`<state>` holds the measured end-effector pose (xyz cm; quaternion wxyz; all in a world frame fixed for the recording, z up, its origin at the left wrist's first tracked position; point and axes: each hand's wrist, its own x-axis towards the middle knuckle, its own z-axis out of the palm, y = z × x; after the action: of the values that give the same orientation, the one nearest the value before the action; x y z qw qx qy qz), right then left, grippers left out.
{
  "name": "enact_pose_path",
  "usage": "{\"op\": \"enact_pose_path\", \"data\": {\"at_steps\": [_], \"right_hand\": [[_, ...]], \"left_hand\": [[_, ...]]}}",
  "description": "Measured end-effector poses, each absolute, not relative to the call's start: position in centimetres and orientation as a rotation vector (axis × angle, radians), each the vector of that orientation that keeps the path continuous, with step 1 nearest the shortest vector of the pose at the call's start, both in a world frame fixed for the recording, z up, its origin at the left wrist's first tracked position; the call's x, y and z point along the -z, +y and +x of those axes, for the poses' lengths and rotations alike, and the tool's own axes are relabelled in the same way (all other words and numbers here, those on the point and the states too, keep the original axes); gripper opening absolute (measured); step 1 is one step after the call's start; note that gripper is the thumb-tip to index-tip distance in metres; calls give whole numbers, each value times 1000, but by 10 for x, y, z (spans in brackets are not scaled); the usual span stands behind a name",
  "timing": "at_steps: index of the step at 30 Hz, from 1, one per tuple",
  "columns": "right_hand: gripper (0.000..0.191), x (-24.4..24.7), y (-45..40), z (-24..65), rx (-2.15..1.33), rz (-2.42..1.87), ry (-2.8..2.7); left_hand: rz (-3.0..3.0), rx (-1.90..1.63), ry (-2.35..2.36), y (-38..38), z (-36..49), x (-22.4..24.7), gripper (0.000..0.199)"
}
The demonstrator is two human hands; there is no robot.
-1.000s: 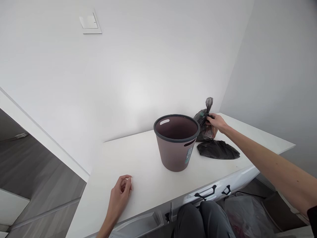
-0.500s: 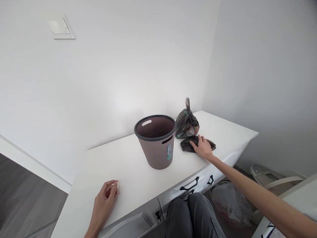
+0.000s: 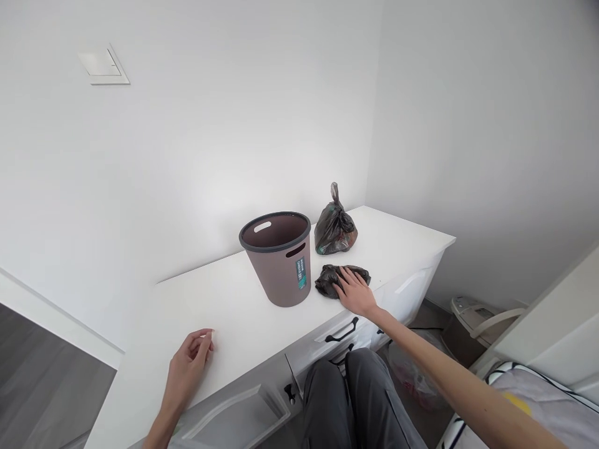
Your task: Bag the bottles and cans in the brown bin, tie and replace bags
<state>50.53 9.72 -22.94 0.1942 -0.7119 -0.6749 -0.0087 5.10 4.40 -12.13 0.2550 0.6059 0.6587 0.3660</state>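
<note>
My right hand lies flat with its fingers stretched out over a folded black plastic bag near the counter's front edge. The hand presses down on top of the bag and covers part of it. On the left of the counter rests my left hand, its fingers curled in toward the thumb and nothing visible in them. A brownish-mauve waste bin with a dark rim stands upright between the hands, no liner showing over its rim. Behind the folded bag sits a knotted, filled black garbage bag.
The white counter has drawers with black handles below. A wall rises behind it, with a light switch. On the floor at right are a clear plastic bag and an appliance with a handle.
My right hand and the folded bag have slid toward the counter's front edge, leaving a gap to the knotted bag. The fingers now lie flatter. My left hand stays put; the view has shifted.
</note>
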Motion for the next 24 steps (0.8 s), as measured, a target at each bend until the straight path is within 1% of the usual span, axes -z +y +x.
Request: {"op": "enact_pose_path", "data": {"at_steps": [3, 6, 8, 11, 13, 15, 20, 22, 24], "right_hand": [[52, 233, 75, 498, 144, -1827, -1877], [46, 229, 51, 484, 85, -1678, -1823], [43, 216, 32, 472, -114, -1563, -1757], [45, 189, -3, 452, -616, -1396, -1544], [43, 171, -28, 440, -927, -1269, -1422], [38, 157, -50, 428, -1122, -1198, -1298], [34, 144, -82, 394, -1329, -1130, -961], [37, 142, -85, 386, -1380, -1114, -893], [43, 139, -86, 386, -1379, -1119, -811]], "left_hand": [[1645, -1013, 1775, 43, 50, 125, 51], [1649, -1027, 1773, 43, 50, 126, 52], [1663, -1022, 1778, 42, 51, 124, 53], [1699, -1004, 1816, 39, 58, 117, 54], [1732, -1003, 1826, 32, 71, 111, 55], [1793, -988, 1729, 20, 93, 102, 56], [1918, -766, 1251, -23, 171, 77, 57], [1921, -621, 1180, -35, 194, 72, 53], [1901, -574, 1198, -41, 207, 70, 48]]}}
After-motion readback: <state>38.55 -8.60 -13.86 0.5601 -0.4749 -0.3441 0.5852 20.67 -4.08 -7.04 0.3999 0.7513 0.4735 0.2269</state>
